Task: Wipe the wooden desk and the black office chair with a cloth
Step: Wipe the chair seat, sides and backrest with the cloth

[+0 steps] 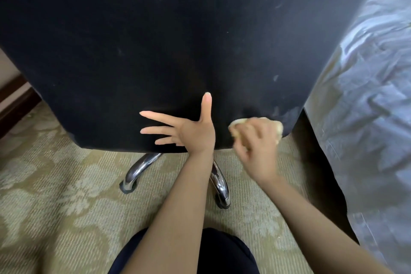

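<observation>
The back of the black office chair (155, 40) fills the upper part of the head view, with pale dust streaks near its right edge. My left hand (189, 129) lies flat against the chair's lower edge, fingers spread wide. Just to its right, my right hand (255, 140) is closed around a bunched yellowish cloth (239, 122), pressed to the chair's lower right corner. The right hand is motion-blurred. The wooden desk is out of sight.
Chrome chair legs (142, 168) reach out below the chair over a beige patterned carpet (55, 196). A bed with pale blue-white bedding (367, 118) stands close on the right. A dark wooden baseboard (15, 100) runs at the left. My dark-clothed knee (222, 251) is at the bottom.
</observation>
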`<state>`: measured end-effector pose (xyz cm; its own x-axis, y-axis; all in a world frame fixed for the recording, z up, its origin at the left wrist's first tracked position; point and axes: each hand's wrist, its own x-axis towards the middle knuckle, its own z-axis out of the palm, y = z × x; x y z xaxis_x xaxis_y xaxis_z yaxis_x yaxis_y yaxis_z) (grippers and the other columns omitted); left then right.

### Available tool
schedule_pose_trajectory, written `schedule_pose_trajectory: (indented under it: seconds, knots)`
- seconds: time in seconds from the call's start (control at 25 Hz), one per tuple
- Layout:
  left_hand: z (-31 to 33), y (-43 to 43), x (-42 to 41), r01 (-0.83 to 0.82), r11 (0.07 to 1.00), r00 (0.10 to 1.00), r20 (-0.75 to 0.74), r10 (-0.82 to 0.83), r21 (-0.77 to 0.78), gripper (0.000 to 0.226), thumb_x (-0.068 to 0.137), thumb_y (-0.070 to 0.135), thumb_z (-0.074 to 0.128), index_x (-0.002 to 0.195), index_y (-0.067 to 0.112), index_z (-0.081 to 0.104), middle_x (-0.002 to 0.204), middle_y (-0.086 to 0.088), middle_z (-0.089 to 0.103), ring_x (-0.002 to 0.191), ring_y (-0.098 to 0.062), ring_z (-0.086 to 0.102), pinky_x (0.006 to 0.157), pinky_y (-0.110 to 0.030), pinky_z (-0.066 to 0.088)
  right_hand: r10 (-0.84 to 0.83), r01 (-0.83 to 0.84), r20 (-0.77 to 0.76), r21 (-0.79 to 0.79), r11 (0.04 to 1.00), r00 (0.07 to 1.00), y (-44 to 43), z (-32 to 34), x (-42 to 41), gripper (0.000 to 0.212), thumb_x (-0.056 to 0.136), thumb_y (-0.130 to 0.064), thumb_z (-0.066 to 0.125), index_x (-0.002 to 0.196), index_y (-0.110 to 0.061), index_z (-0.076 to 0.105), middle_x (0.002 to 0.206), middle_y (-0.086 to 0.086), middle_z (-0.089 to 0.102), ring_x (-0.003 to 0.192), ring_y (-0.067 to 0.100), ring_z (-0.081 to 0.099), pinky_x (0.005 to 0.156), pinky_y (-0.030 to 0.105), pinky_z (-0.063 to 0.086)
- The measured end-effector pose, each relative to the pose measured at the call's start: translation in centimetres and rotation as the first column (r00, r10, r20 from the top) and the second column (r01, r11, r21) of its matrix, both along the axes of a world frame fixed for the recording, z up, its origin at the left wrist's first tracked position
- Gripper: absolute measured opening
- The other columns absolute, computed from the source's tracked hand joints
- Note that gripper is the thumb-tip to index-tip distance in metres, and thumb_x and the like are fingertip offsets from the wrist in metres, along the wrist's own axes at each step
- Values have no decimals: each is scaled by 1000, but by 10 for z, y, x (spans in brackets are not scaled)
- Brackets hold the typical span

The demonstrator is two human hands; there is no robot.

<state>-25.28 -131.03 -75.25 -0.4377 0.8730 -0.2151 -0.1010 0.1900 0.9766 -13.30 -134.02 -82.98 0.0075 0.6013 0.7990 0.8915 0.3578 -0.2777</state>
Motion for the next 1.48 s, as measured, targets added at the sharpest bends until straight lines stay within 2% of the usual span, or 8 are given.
schedule_pose_trajectory:
  seconds: [0.12,0.28,0.6,0.72,0.92,1.24,1.36,1.48]
  knots:
    - [-3,1,-10,-13,1000,1000,-17,14,24,128,64,70,64,142,33,-30,149,-7,-39,140,-43,-20,112,-60,4,204,-219,326,11,976,923,0,-15,-39,15,79,-8,63,91,-16,67,96,6,68,95,24,49,80,36,39]
    - [-8,6,-30,6,1000,998,-59,-5,15,131,48,82,48,141,35,-31,150,-6,-38,142,-41,-18,111,-62,3,189,-225,551,-1,974,813,-2,-17,-19,17,76,-8,74,87,-20,72,99,-3,69,95,19,48,80,30,40]
    - [-13,15,-71,94,996,990,-110,-94,0,118,71,71,60,142,37,-29,152,-3,-34,143,-40,-15,112,-57,0,152,-146,633,-62,987,759,-25,47,51,21,77,-12,66,97,-12,73,103,9,68,95,27,50,76,39,49]
    - [-9,15,-84,96,995,988,-120,-95,3,117,73,68,63,144,37,-24,154,-2,-30,144,-40,-11,114,-54,4,104,-169,633,44,985,767,-18,97,47,21,78,-5,69,98,-9,71,103,15,67,89,34,59,77,42,49]
    - [-4,-1,-71,-8,992,990,-139,26,128,101,82,58,60,150,29,-10,158,-8,-18,145,-35,-8,115,-48,9,103,-224,548,159,962,830,-8,131,11,22,83,0,61,101,-9,68,105,11,66,93,30,50,80,43,45]
    - [-17,-33,0,192,967,979,-100,-177,168,117,77,53,67,146,29,-24,150,-5,-39,140,-34,-27,113,-57,2,382,-272,789,-280,921,481,-35,16,31,11,81,-12,72,90,-18,71,105,1,67,96,20,63,88,29,48]
    - [-17,-31,4,205,967,976,-105,-191,150,126,71,53,72,144,28,-28,147,-5,-42,138,-35,-30,112,-57,5,395,-301,844,-296,907,362,-39,14,70,13,90,-10,59,89,-19,69,107,-2,66,99,18,62,90,28,47]
    - [-16,-33,6,206,966,976,-101,-192,155,131,66,55,73,144,28,-29,147,-5,-43,138,-35,-31,112,-58,3,325,-336,867,-198,921,377,-33,37,94,23,96,-7,47,92,-17,67,107,-1,66,98,21,59,90,31,46]
